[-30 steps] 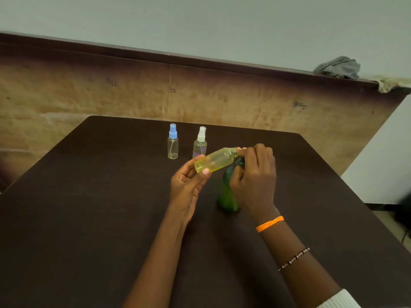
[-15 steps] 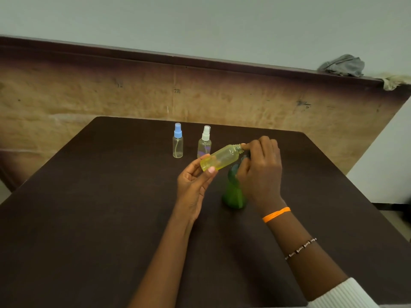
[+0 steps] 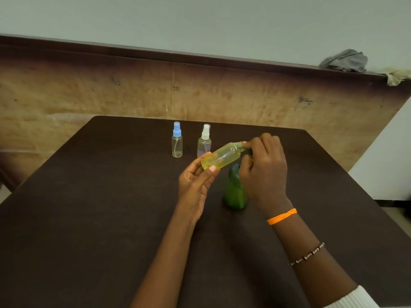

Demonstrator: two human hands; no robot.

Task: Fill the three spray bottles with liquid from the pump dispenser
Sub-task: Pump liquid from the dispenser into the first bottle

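Note:
My left hand (image 3: 195, 185) holds a yellow-tinted spray bottle (image 3: 222, 155) by its base, tilted with its open neck pointing up and right. My right hand (image 3: 264, 170) is closed over the pump head of the green pump dispenser (image 3: 235, 192), which stands on the dark table (image 3: 100, 218); the fingertips sit at the yellow bottle's neck, and the pump head itself is hidden. Two clear spray bottles stand upright farther back: one with a blue cap (image 3: 177, 140), one with a white cap (image 3: 204, 140), partly behind the yellow bottle.
A worn brown panel (image 3: 89, 96) rises behind the table's far edge. Crumpled grey cloth (image 3: 344, 61) lies on top of the panel at the right. The table's right edge drops to a pale floor and wall.
Both hands stay on the tilted yellow bottle and the dispenser. The view has shifted a little, so everything sits slightly right and up in frame.

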